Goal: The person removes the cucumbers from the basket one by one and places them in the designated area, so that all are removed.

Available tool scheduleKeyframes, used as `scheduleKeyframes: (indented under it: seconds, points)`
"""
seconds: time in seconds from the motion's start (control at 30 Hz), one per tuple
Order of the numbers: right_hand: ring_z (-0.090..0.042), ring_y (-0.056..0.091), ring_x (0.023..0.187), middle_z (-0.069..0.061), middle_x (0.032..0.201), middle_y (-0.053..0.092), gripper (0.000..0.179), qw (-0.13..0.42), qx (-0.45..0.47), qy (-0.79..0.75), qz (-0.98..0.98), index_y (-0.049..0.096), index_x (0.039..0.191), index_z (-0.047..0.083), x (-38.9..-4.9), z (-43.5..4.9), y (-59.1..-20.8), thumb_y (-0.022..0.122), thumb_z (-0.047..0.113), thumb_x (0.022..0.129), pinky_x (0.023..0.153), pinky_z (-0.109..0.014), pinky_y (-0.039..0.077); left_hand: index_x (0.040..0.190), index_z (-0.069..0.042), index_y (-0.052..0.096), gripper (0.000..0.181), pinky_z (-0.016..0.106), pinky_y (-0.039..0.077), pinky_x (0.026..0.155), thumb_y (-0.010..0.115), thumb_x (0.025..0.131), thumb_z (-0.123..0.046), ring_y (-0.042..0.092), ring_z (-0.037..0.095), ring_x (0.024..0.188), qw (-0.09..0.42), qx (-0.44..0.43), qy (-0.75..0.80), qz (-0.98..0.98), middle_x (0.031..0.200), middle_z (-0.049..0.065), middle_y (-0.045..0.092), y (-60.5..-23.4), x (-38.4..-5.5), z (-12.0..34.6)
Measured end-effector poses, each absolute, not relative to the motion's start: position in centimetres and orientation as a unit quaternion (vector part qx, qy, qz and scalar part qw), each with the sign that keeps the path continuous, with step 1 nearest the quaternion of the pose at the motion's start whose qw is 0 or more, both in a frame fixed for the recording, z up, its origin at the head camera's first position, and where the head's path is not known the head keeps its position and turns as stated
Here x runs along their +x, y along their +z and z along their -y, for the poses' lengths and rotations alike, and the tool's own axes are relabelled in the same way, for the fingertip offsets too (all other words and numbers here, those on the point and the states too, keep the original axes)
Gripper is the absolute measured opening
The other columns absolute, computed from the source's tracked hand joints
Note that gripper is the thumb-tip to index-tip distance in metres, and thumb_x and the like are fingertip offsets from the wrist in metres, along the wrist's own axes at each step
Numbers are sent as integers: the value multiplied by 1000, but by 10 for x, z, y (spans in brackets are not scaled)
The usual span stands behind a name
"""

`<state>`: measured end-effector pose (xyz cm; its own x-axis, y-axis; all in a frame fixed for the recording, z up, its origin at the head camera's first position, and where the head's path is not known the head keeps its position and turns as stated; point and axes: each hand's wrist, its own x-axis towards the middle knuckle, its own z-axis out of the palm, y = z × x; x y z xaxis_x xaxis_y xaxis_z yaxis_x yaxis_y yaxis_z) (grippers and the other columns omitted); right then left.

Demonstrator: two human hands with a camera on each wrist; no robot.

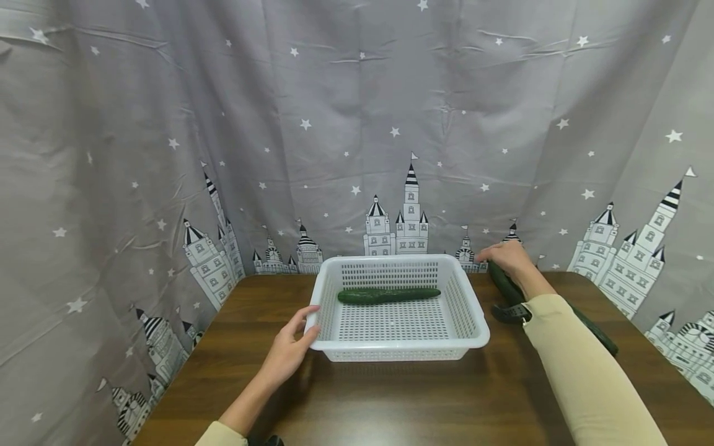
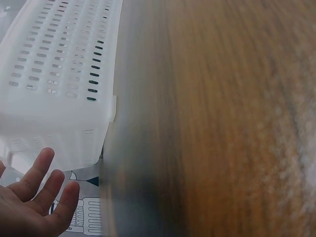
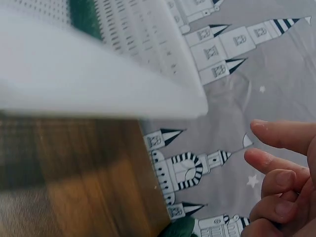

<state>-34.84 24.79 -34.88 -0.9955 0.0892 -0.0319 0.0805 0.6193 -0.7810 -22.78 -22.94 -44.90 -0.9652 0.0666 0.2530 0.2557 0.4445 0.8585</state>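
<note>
A white perforated plastic basket (image 1: 390, 354) stands on the table with one green cucumber (image 1: 388, 296) lying crosswise inside. My left hand (image 1: 290, 347) is at the basket's left rim, thumb and index fingertip on it; the left wrist view shows the other fingers spread below the wall. Beyond the basket's right side, my right hand (image 1: 506, 259) is over the far end of a dark green cucumber (image 1: 504, 285). Its fingers are loosely bent with nothing between them in the right wrist view, where a cucumber tip (image 3: 180, 227) shows lower down.
More dark green cucumber (image 1: 599, 334) shows to the right of the right sleeve (image 1: 586, 371); the forearm covers what lies between. A black wristband (image 1: 509, 314) is on the right wrist. The brown wooden table (image 1: 385, 402) ends at a grey curtain (image 1: 334, 155) printed with castles.
</note>
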Motion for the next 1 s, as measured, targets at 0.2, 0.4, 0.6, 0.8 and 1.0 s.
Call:
scheduleKeyframes:
  seconds: [0.2,0.4,0.6,0.8,1.0]
  points:
    - [-16,44,55,-28,134,58,54,8,-43,430,902,68,126,-1,-355,-235,-340,76,35,86,63,-37,47,143,-21,53,43,38,48,87,61,101,-20,63,25,109,88,-94,-518,846,123,18,67,-448,-228,230]
    - [-8,34,54,-25,147,51,55,-39,-24,444,895,64,131,0,-362,-223,-332,74,32,88,55,-28,38,143,-21,53,43,41,47,91,61,101,-21,62,26,113,88,-96,-519,845,127,18,65,-448,-227,229]
    - [-7,31,49,-27,142,54,51,-63,4,446,893,65,132,2,-368,-208,-326,73,29,90,51,-27,35,143,-22,53,43,44,46,94,61,101,-20,61,27,116,87,-95,-524,842,128,18,65,-448,-227,229]
    - [-7,28,46,-15,113,69,49,-66,11,448,891,68,129,4,-374,-189,-324,76,29,88,49,-25,32,143,-21,53,43,45,46,95,61,101,-21,61,27,117,89,-97,-523,842,127,17,66,-447,-226,230]
    - [-9,26,47,8,57,38,48,-87,25,468,879,67,129,4,-380,-173,-327,77,26,87,48,-25,29,144,-22,53,43,42,46,93,61,101,-24,61,26,116,88,-98,-522,843,127,16,66,-447,-225,230]
